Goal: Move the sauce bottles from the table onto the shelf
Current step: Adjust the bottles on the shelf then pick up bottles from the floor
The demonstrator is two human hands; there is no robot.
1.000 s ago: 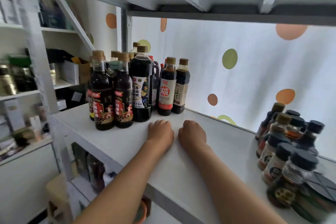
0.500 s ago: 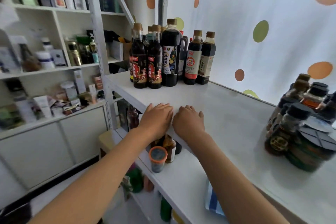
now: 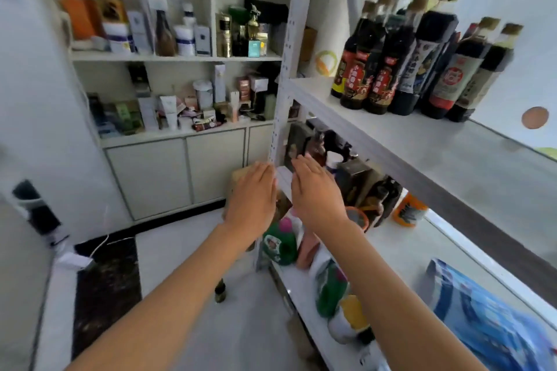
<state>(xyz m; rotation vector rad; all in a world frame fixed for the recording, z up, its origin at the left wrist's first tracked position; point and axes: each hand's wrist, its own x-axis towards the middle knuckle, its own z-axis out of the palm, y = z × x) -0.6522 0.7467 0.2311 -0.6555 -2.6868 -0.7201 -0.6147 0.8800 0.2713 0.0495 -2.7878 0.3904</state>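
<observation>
Head view: flat empty hands (image 3: 280, 190), dark glossy sauce bottles (image 3: 422, 60).

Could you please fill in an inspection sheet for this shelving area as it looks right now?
Surface: white shelf, mostly bare right of the bottles.
Job's things: dark sauce bottles clustered upright at its left end.
Clutter: green bottle and blue bag on the lower tiers.
Hands: left hand and right hand flat, holding nothing, off the shelf.
Cables: white cable on the floor.
Surroundings: wall cabinet crowded with boxes and jars.
</observation>
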